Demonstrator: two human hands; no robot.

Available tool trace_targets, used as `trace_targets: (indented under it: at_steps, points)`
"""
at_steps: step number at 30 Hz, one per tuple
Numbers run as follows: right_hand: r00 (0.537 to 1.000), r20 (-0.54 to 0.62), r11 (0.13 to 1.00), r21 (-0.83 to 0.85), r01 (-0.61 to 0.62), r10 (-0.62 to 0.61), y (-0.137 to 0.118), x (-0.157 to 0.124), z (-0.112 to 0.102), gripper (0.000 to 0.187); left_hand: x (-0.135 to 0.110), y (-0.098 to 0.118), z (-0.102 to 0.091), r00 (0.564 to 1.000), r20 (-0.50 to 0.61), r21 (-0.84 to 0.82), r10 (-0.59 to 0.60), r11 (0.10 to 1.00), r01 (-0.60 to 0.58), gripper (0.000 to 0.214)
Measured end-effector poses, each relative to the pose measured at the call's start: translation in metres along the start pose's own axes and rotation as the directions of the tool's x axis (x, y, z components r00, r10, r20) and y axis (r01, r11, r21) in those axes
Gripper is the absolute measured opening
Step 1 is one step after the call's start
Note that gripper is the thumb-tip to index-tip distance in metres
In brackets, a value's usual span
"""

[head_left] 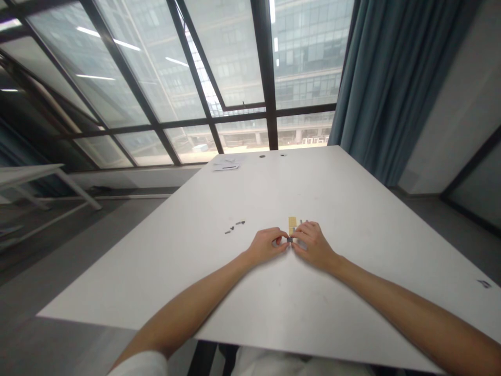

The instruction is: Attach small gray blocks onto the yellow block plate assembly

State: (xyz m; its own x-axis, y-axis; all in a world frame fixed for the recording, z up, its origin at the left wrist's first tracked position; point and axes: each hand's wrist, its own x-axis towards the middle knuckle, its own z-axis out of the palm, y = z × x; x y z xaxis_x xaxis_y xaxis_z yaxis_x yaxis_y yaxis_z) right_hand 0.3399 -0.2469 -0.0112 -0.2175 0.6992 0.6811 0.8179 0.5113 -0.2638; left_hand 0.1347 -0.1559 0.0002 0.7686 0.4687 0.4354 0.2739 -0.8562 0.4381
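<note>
Over the middle of the white table (250, 292), my left hand (268, 244) and my right hand (313, 244) meet at their fingertips. Between them they pinch a small dark grey block (289, 239), which looks like a toy building brick. My left thumb and forefinger are on its left side, my right ones on its right. Just beyond the fingers lies a flat tan studded plate (292, 223), partly covered by my right hand. Small grey pieces (301, 222) show behind the right fingers, too small to make out.
Several small grey and dark pieces (238, 223) lie to the left of my hands. Papers (226, 165) rest at the far left of the table. A small dark item (484, 283) is near the right edge. Windows and a blue curtain (391, 94) stand behind.
</note>
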Motion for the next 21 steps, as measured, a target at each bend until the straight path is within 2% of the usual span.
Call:
trace_targets:
  at_steps: [13,21]
  points:
    - [1.000,-0.007,1.000,-0.015,0.018,-0.018,0.0044,-0.0032,0.0036,0.011,-0.0007,-0.0018,0.0012,0.999,0.024,-0.037,-0.036,0.999,0.037,0.017]
    - [1.000,-0.007,1.000,-0.019,0.018,-0.018,0.0033,-0.0023,0.0027,0.012,-0.0003,-0.0022,0.0010,1.000,0.008,-0.055,-0.016,0.998,0.017,0.016]
